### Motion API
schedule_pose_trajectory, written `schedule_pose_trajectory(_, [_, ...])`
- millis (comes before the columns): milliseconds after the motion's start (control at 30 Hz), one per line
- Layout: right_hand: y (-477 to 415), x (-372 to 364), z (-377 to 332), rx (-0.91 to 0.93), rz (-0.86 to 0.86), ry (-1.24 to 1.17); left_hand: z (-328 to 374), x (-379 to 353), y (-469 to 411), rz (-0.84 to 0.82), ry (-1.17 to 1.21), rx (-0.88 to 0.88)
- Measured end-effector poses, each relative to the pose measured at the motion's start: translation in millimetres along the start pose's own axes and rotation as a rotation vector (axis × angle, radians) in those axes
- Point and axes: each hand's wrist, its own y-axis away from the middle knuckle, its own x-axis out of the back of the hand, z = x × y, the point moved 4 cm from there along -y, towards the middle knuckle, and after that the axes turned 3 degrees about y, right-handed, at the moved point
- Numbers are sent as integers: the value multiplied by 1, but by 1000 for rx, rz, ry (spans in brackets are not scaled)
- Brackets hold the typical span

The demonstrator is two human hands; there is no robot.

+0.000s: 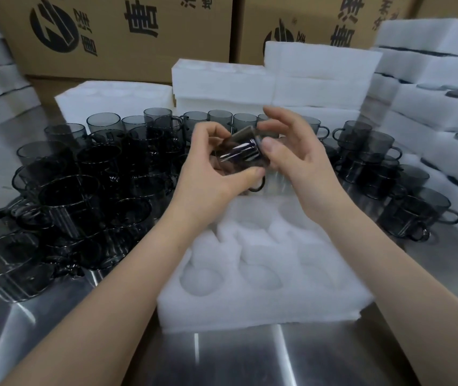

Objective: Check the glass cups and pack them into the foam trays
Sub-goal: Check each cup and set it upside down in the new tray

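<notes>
A: Cup first. Where is it?
B: In the air above the far edge of the tray, held between both hands.
A: Which way does it point?
B: It lies tipped over. Its long axis runs on a slant, with the base lower toward the left hand and the rim end higher toward the right hand. A dark handle loop hangs below it, toward the tray.
A: And the grips?
B: The left hand grasps the cup's body, thumb underneath and fingers curled over the top. The right hand pinches the rim end, thumb pressed on the glass and fingers arched above it.
A: The tray itself?
B: White foam with round pockets facing up, sitting on the steel table.
A: What lies around it?
B: Left of the tray is a crowd of smoky loose cups, some stacked. Right of it stands a smaller batch. Beyond it are foam stacks, and behind those are brown boxes with black print.
</notes>
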Motion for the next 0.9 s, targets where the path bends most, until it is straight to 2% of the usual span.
schedule_pose_trajectory(133, [3, -7, 1, 42, -127, 19, 1, 2, 0, 37, -93, -5])
schedule_pose_trajectory(233, [2, -7, 4, -28, -70, -6, 1, 3, 1, 30, -142, 8])
schedule_pose_trajectory(367, [0, -3, 11, -142, 21, -98, 0, -2, 4, -67, -159, 11])
schedule_pose_trajectory(467, [0, -9, 14, -198, -19, -94, 3, -5, 3, -103, -281, -38])
schedule_pose_trajectory(667, [1, -13, 12, -107, -61, 177, 8, -4, 3, -19, -315, -117])
schedule_pose_trajectory(800, [0, -10, 14, -107, -45, 268, 13, -5, 5, -39, -348, -182])
schedule_pose_trajectory(900, [0, -8, 14, -81, -39, 332, 12, -3, 5, -15, -335, -163])
